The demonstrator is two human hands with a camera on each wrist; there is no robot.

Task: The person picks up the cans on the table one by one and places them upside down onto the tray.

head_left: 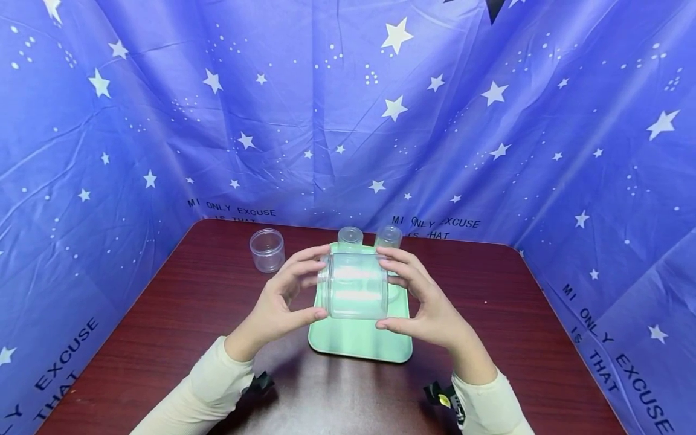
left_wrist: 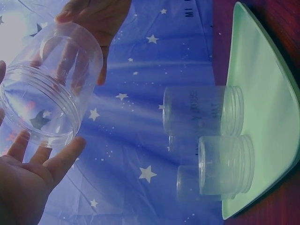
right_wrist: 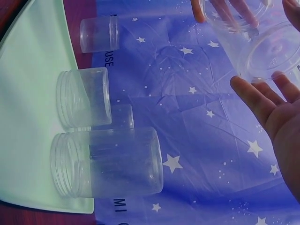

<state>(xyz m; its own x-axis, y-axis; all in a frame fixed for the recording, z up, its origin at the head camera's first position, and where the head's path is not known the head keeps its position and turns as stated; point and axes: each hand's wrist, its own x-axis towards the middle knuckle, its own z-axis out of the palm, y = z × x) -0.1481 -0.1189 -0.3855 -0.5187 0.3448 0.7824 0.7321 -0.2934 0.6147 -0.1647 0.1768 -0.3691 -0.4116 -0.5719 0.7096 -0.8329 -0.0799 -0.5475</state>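
Between both hands a large clear plastic jar [head_left: 359, 287] is held on its side above a pale green tray [head_left: 361, 347]. Its threaded open mouth faces my left hand [head_left: 283, 296], whose fingers and thumb grip the rim. My right hand [head_left: 426, 305] holds the base end, fingers on the far side and thumb nearer me. In the left wrist view, no lid shows on the jar's mouth [left_wrist: 40, 108], and nothing is visible inside. On the tray, a taller clear jar [right_wrist: 122, 161] and a shorter clear jar [right_wrist: 84, 96] stand mouth down.
Left of the tray another clear jar [head_left: 267, 249] stands on the dark red wooden table [head_left: 179, 302]. Part of a further jar [right_wrist: 123, 115] shows behind those on the tray. A blue star-patterned cloth [head_left: 326, 121] hangs around the table's back and sides.
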